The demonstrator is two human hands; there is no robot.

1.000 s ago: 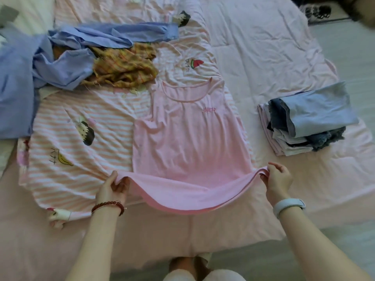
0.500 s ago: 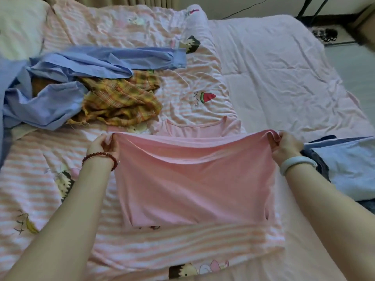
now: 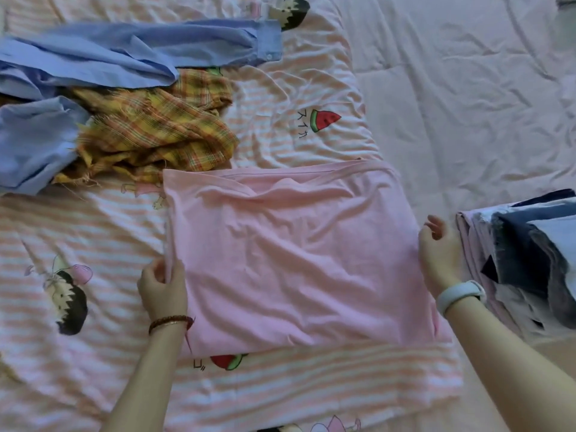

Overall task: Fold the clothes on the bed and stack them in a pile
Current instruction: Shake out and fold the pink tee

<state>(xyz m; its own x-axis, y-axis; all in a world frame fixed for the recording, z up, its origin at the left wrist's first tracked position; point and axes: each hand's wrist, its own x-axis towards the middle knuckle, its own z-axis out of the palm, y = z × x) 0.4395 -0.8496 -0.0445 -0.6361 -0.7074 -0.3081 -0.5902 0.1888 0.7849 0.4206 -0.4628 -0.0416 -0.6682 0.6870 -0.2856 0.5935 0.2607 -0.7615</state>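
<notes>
Pink top point(image 3: 299, 257), folded in 2, lies flat with its long axis left-right, just left of folded pile point(image 3: 526, 263); left hand point(image 3: 163, 286) pinches its left edge, right hand point(image 3: 438, 254), fingers loosely apart, touches its right edge, nearer the pile.

- The left hand point(image 3: 163, 289) is bare and has no ring that can be seen.
- On the left wrist sits a thin bracelet point(image 3: 170, 322) of small round beads, dark red and brown, with a short red thread at one side.
- The right hand point(image 3: 438, 255) is bare too.
- On the right wrist is a smooth, pale band point(image 3: 460, 295), wide and rounded.
- Both forearms are bare, without sleeves.
</notes>
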